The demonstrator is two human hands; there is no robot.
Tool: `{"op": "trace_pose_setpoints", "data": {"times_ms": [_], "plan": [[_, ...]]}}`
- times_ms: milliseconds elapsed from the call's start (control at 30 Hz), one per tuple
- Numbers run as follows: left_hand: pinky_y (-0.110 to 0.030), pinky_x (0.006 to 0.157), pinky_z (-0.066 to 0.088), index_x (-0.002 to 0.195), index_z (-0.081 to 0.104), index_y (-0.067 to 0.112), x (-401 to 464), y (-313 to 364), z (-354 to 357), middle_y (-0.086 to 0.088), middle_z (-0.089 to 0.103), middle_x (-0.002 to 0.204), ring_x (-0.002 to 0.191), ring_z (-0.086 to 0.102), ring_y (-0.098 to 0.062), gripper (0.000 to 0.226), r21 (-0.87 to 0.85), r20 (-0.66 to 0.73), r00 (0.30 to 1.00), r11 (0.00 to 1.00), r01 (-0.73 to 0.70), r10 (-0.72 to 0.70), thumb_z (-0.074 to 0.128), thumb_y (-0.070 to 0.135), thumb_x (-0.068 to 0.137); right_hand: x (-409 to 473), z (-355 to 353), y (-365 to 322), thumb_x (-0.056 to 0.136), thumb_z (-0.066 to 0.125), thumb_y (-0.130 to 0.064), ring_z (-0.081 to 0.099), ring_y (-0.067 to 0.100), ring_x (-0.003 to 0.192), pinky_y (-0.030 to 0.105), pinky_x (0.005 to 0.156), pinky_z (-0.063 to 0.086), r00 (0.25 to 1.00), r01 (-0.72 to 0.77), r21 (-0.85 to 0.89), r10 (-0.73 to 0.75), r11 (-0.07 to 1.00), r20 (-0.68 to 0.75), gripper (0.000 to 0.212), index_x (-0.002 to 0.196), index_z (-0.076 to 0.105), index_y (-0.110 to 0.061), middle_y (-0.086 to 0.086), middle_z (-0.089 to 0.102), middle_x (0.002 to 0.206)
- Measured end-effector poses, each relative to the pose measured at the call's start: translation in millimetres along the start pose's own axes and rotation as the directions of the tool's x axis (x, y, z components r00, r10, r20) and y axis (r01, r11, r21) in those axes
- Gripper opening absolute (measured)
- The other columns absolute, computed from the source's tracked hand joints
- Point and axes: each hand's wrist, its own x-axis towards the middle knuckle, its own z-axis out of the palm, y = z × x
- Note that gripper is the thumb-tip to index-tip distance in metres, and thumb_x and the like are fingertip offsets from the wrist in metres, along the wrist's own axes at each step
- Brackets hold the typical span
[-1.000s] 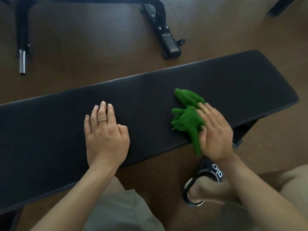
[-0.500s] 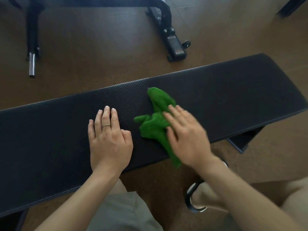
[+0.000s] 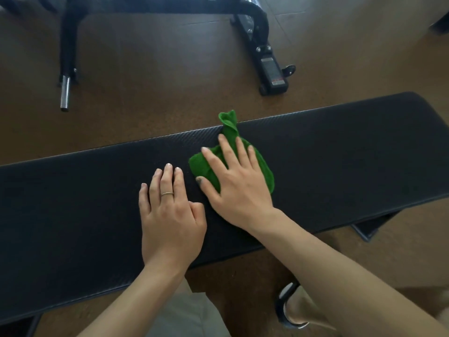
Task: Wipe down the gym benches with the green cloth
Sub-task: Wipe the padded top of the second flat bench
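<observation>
A long black padded gym bench (image 3: 340, 152) runs across the view from lower left to upper right. The bunched green cloth (image 3: 261, 166) lies on the middle of the pad, one twisted end poking past the far edge. My right hand (image 3: 233, 181) presses flat on the cloth with fingers spread, covering its near part. Just to the left, my left hand (image 3: 170, 215) rests palm down on the bare pad, fingers together, a ring on one finger, holding nothing.
Beyond the bench, on the brown floor (image 3: 158, 69), stands the black frame of another machine (image 3: 267, 59) with a chrome peg (image 3: 65, 93) at the left. My sandalled foot (image 3: 294, 310) is under the near edge, at lower right. A bench foot (image 3: 366, 229) shows at right.
My right hand has slid the cloth leftward along the pad and then toward the far edge, ending close to my left hand. The left hand has stayed flat in place.
</observation>
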Motion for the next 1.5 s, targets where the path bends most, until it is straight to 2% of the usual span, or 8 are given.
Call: {"op": "trace_pose_setpoints", "data": {"times_ms": [200,333,533,700,833,1133,1367,1500], "plan": [[-0.053,0.127,0.020,0.155,0.039,0.006,0,-1,-1,-0.013,0.036,0.162,0.154,0.028,-0.029,0.065,-0.015,0.004,1.000,1.000,0.004,-0.004,0.031,0.031,0.096,78,-2,25,0.101,0.045,-0.053,0.037,0.032,0.149,0.043,0.125,0.025,0.995,0.097,0.097,-0.094,0.991,-0.030,0.055,0.150,0.050,-0.029,0.008,0.042,0.162],[-0.053,0.127,0.020,0.154,0.041,0.006,0,-1,0,-0.012,0.037,0.162,0.153,0.030,-0.029,0.065,-0.035,-0.009,1.000,0.999,0.009,-0.009,0.031,0.031,0.095,100,-27,81,0.104,0.043,-0.054,0.062,0.037,0.111,0.041,0.090,0.042,0.988,-0.132,0.050,0.135,0.990,-0.077,0.043,0.119,0.064,-0.019,0.011,0.067,0.119],[-0.055,0.126,0.022,0.153,0.042,0.005,-1,1,1,-0.014,0.040,0.160,0.152,0.032,-0.030,0.064,-0.022,-0.025,1.000,1.000,0.013,-0.013,0.031,0.029,0.095,108,-27,82,0.106,0.034,-0.048,0.062,0.037,0.104,0.043,0.091,0.041,0.939,-0.322,-0.026,0.315,0.946,-0.139,0.050,0.109,0.068,-0.011,0.015,0.070,0.115],[-0.054,0.127,0.019,0.154,0.039,0.004,0,1,0,-0.015,0.038,0.161,0.154,0.029,-0.030,0.065,-0.027,0.000,1.000,1.000,0.011,-0.011,0.030,0.031,0.096,113,8,-34,0.103,0.041,-0.049,0.062,0.032,0.105,0.041,0.090,0.041,0.994,-0.025,0.059,0.031,0.998,-0.100,0.042,0.109,0.067,-0.017,0.007,0.071,0.115],[-0.052,0.128,0.019,0.155,0.040,0.007,2,-1,0,-0.012,0.038,0.162,0.153,0.028,-0.027,0.064,-0.045,0.007,1.000,0.999,0.024,-0.024,0.035,0.029,0.095,109,1,-7,0.104,0.041,-0.051,0.065,0.031,0.100,0.042,0.086,0.043,0.995,0.065,0.080,-0.058,0.995,-0.084,0.041,0.103,0.064,-0.018,0.006,0.072,0.108],[-0.053,0.127,0.022,0.154,0.042,0.006,1,0,0,-0.013,0.040,0.161,0.152,0.032,-0.029,0.065,-0.045,-0.012,1.000,0.999,0.019,-0.020,0.031,0.031,0.095,76,-49,148,0.105,0.040,-0.044,0.057,0.039,0.112,0.045,0.096,0.042,0.918,-0.360,0.080,0.368,0.930,-0.149,0.042,0.111,0.063,-0.009,0.017,0.065,0.120],[-0.047,0.130,0.015,0.159,0.034,0.010,4,-4,-9,-0.009,0.033,0.166,0.156,0.024,-0.023,0.067,-0.116,0.057,0.998,0.993,-0.006,0.013,0.033,0.035,0.097,40,14,-18,0.102,0.047,-0.035,0.039,0.039,0.147,0.051,0.123,0.029,0.988,-0.012,0.168,0.037,0.986,-0.148,0.044,0.135,0.061,-0.008,0.013,0.054,0.152],[-0.048,0.127,0.023,0.154,0.044,0.008,3,-54,-34,-0.010,0.044,0.159,0.150,0.035,-0.025,0.057,-0.106,0.010,0.999,0.994,0.037,-0.036,0.050,0.029,0.101,9,7,-21,0.107,0.046,-0.039,0.027,0.026,0.155,0.040,0.128,0.020,0.990,0.139,0.155,-0.137,0.978,-0.027,0.049,0.150,0.050,-0.016,0.003,0.038,0.164]]}}
